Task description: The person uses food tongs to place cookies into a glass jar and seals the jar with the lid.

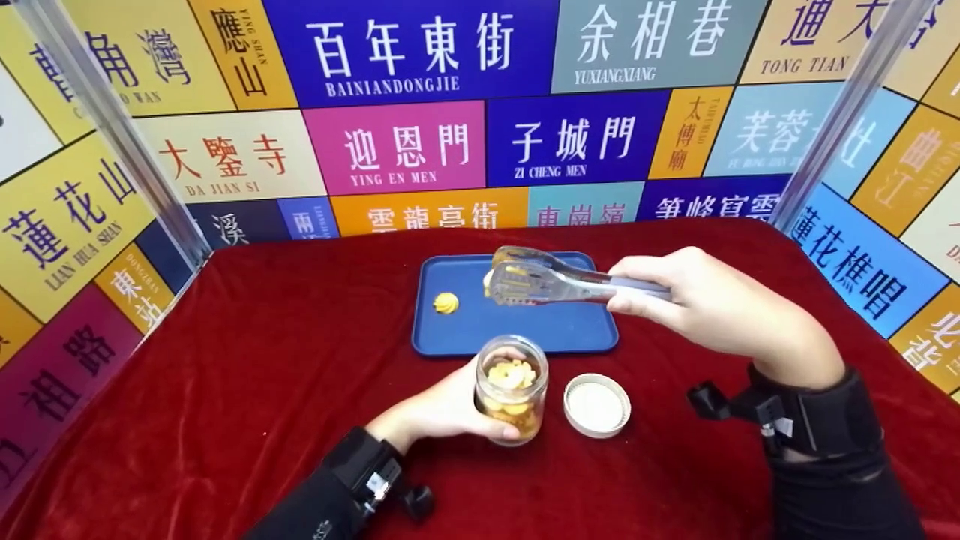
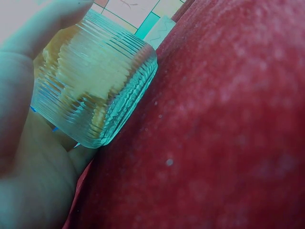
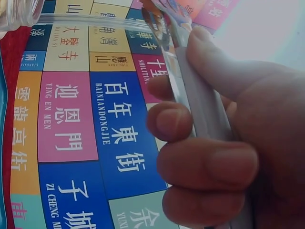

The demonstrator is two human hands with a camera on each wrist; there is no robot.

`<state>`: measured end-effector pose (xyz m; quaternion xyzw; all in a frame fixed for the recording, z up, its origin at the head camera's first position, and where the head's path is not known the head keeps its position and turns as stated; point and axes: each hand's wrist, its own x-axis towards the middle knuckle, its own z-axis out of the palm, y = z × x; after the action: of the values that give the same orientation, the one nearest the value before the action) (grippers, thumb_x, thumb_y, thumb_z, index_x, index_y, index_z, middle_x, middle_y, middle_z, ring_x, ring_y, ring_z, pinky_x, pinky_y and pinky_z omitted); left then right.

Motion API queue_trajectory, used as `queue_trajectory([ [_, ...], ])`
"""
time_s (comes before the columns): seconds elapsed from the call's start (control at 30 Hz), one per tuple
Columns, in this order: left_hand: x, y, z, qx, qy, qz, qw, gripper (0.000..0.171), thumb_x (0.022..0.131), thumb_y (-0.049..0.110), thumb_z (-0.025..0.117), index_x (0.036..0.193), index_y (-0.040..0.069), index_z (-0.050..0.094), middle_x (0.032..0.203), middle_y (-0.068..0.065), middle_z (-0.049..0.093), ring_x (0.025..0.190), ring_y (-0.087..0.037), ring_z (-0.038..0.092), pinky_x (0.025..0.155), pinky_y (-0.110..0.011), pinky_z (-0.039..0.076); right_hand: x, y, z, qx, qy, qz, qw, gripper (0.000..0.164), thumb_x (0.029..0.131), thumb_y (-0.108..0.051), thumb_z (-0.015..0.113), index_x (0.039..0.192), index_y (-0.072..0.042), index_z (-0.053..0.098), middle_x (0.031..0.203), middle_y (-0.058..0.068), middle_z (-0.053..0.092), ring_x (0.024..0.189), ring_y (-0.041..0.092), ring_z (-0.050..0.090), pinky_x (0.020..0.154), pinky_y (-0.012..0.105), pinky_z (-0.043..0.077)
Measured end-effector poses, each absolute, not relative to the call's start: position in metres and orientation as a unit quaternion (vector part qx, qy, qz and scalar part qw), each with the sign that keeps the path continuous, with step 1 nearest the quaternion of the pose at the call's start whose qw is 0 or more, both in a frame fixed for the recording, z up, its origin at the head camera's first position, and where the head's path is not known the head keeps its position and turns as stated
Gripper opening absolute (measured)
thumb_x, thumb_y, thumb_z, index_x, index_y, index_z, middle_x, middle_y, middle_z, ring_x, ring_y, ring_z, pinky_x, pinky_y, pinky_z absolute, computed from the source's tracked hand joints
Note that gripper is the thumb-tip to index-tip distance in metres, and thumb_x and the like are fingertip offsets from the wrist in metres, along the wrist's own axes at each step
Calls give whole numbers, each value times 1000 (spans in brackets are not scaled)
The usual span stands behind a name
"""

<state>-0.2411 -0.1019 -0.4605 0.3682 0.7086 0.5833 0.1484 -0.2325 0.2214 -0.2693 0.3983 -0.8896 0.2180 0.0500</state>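
Note:
My left hand [image 1: 450,405] grips a ribbed glass jar [image 1: 517,420] upright, its fingers and thumb wrapped round the side. Yellow cookies [image 1: 511,373] fill much of the jar, which stands uncovered; the left wrist view shows its ridged base [image 2: 128,112] close to the red cloth. In my right hand [image 1: 712,300] are metal tongs [image 1: 555,283] with pale grey handles [image 3: 205,90], squeezed between fingers and thumb. Their heads hang over the blue tray [image 1: 517,341], with a pale yellow piece [image 1: 487,283] showing at the tips. A piped yellow cookie [image 1: 445,303] lies on the tray's left part.
A round white lid [image 1: 597,406] lies to the right of the jar, inner side up. Red velvet cloth [image 1: 300,337] covers the table. Behind it stands a wall of coloured street-name panels [image 1: 390,150], with clear posts [image 1: 120,127] at the left and right corners.

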Motion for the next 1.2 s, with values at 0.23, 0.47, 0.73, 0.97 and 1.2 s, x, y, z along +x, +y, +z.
queue_trajectory([
  [0.23,-240,-103,-460,360,712,584,150,91,78,19,96,153,15,43,141,1,61,134,-18,57,120,-37,41,-231,220,-269,399,-893,207,1,14,107,-46,64,97,-35,67,74,-17,52,63,7,50,60,27,44],
  [0.47,-240,-102,-459,357,711,586,152,92,77,9,95,153,15,43,140,1,62,134,-17,58,120,-37,41,-229,221,-269,394,-898,195,-26,19,106,-52,62,95,-36,66,72,-17,49,62,6,48,59,27,43],
  [0.73,-240,-102,-460,361,706,590,153,91,78,7,94,153,14,43,140,1,62,133,-18,58,120,-37,41,-226,221,-268,393,-899,192,-27,20,105,-53,62,95,-37,66,71,-17,49,61,6,48,59,27,42],
  [0.97,-240,-102,-461,355,707,591,157,90,78,10,94,152,14,43,139,-1,63,132,-19,60,119,-37,43,-225,220,-267,386,-901,193,-44,19,104,-54,63,97,-37,68,75,-17,56,64,7,52,60,27,45],
  [1.2,-240,-101,-460,358,711,587,148,90,78,15,96,151,14,44,141,1,61,134,-18,57,120,-37,41,-226,221,-267,378,-904,192,-52,19,104,-54,63,98,-37,69,77,-16,60,67,8,55,62,27,46],
])
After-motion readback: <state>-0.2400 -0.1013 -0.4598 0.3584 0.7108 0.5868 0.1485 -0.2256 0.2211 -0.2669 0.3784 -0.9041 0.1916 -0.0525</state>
